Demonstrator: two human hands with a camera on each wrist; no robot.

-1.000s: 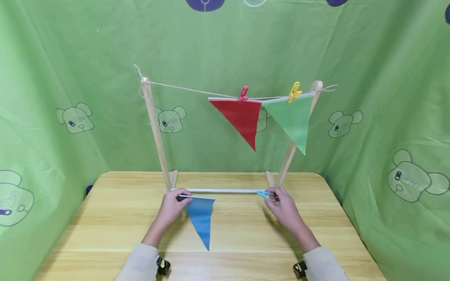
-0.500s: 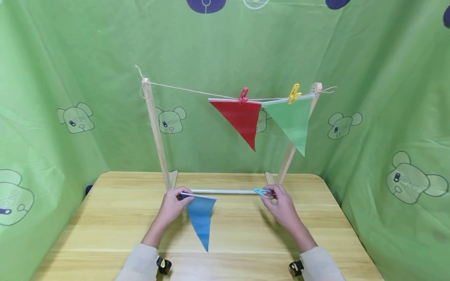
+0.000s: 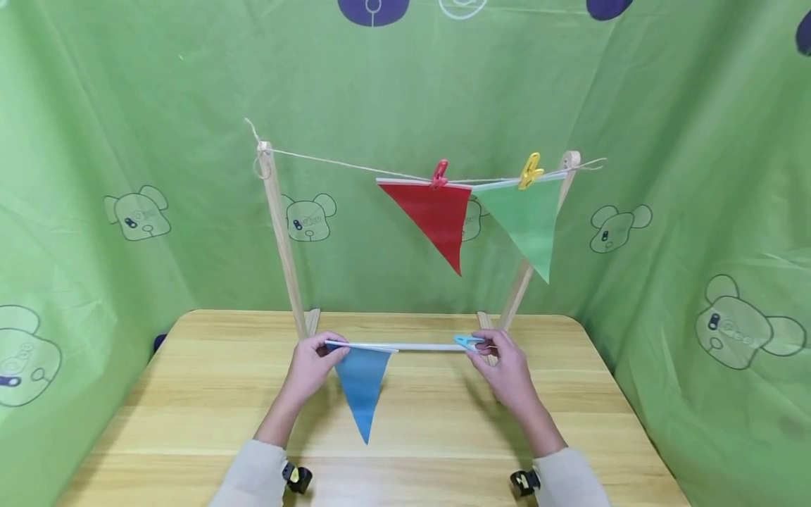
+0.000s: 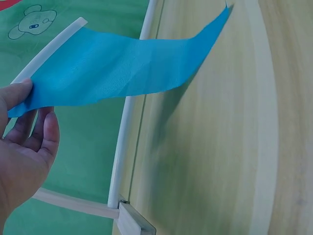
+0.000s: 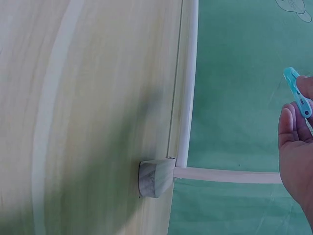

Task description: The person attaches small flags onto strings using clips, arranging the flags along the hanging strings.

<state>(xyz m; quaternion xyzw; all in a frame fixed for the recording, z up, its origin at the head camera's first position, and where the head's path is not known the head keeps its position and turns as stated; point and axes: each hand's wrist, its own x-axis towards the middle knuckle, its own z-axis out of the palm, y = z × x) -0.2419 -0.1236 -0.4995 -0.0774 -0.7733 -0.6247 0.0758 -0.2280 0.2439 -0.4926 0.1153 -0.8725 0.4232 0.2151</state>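
Note:
My left hand (image 3: 315, 362) pinches a blue triangular pennant (image 3: 364, 384) by the left end of its white top edge, and the cloth hangs point down above the table. In the left wrist view the pennant (image 4: 112, 68) stretches away from the thumb. Between thumb and fingers my right hand (image 3: 507, 366) pinches a light blue clothespin (image 3: 467, 342), its nose pointing left; it also shows in the right wrist view as a clothespin (image 5: 297, 93). Higher up, a red pennant (image 3: 434, 215) hangs from a string (image 3: 336, 162) under a red clothespin (image 3: 439, 173), beside a green pennant (image 3: 529, 218) under a yellow clothespin (image 3: 531, 171).
The string runs between a left wooden post (image 3: 281, 239) and a right wooden post (image 3: 518, 292). A white crossbar (image 3: 424, 346) joins the posts low down, behind the hands. The frame stands on a wooden table (image 3: 405, 451), with a green printed curtain (image 3: 393, 84) around it.
My left hand has raised the blue pennant slightly, its point swinging a little left. My right hand has moved slightly left and up with the clothespin.

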